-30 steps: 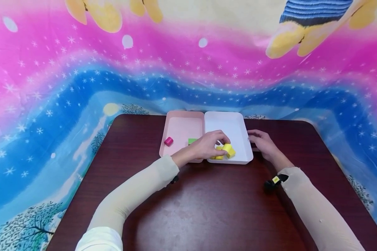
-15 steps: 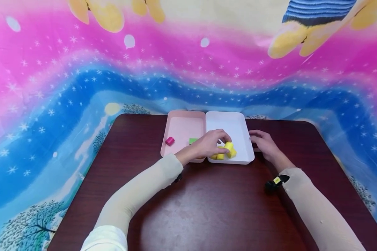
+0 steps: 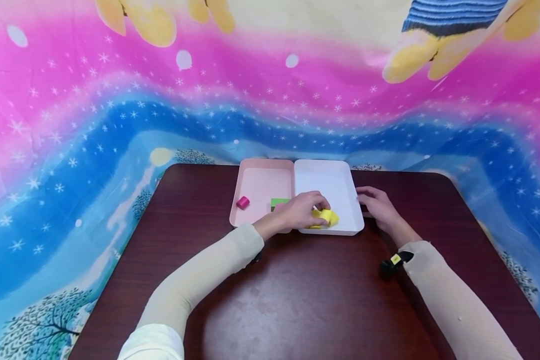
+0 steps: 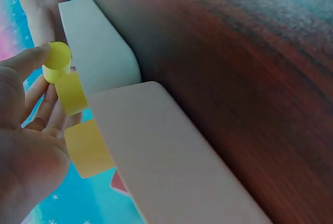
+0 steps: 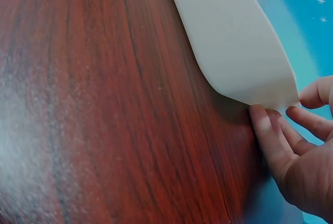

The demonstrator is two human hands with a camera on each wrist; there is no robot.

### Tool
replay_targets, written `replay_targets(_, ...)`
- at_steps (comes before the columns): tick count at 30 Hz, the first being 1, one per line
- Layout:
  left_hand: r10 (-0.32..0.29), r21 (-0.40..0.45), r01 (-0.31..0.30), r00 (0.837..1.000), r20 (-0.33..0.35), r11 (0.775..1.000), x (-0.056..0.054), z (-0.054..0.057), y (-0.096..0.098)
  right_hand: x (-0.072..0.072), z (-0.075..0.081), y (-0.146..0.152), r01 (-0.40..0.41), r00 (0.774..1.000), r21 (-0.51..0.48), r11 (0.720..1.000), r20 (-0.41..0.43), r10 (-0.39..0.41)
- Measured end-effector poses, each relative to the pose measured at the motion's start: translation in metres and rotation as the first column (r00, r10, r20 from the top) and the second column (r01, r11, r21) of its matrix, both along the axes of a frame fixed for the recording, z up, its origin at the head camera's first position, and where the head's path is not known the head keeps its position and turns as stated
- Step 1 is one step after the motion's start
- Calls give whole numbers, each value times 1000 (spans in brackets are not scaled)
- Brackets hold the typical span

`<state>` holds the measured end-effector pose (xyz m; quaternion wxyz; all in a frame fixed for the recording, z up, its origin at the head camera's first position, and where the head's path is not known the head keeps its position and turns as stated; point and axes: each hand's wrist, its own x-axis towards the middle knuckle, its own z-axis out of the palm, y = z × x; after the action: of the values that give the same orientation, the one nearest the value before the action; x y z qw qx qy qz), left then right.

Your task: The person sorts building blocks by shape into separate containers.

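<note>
My left hand (image 3: 300,210) reaches over the near part of the white tray (image 3: 326,177) and pinches a yellow cylinder block (image 4: 57,61) between thumb and fingers. In the left wrist view, another yellow block (image 4: 71,94) stands right under that cylinder, showing above the tray wall. More yellow blocks lie close together there, partly hidden by the hand. At the white tray's right side, my right hand (image 3: 378,204) touches the outer wall; in the right wrist view its thumb (image 5: 264,125) is low at the corner and a finger meets the rim.
A pink tray (image 3: 265,180) stands against the white tray's left side. It holds a magenta block (image 3: 243,202), a green block (image 3: 279,202) and a yellow-orange block (image 4: 88,148). Both trays stand near the far edge of the dark wooden table (image 3: 297,300), before a patterned cloth (image 3: 270,100).
My left hand has come down slightly with the yellow cylinder, now lower against the other yellow blocks. The right hand stays at the white tray's side.
</note>
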<state>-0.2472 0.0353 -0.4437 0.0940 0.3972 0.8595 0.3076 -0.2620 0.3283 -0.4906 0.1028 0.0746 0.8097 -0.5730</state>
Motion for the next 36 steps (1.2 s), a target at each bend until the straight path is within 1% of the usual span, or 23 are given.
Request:
replay_targets(3, 1, 11, -1, 1000, 19, 1000, 1, -2, -1, 1, 0, -1, 0, 1000, 9, 1000, -3, 0)
replay_targets(6, -1, 14, 0, 1000, 23, 1000, 2, -4, -1, 0, -1, -1, 0, 1000, 13, 1000, -4, 0)
replay_targets(13, -23, -15, 23, 1000, -17, 1000, 2, -10, 1, 1, -2, -2, 5, 1000, 6, 1000, -2, -5)
replay_targets(18, -30, -26, 29, 999, -25, 999, 1, -12, 2, 0, -2, -2, 3, 1000, 5, 1000, -2, -3)
replay_targets(23, -35, -34, 34, 999, -23, 999, 2, -12, 3, 1, -1, -2, 0, 1000, -2, 1000, -4, 0)
replay_targets(31, -35, -37, 34, 999, -24, 999, 2, -7, 1, 3, 2, -2, -3, 1000, -13, 1000, 0, 3)
replay_targets(36, -32, -27, 31, 999, -17, 999, 5, -3, -3, 2, 0, -2, 7, 1000, -11, 1000, 5, -7)
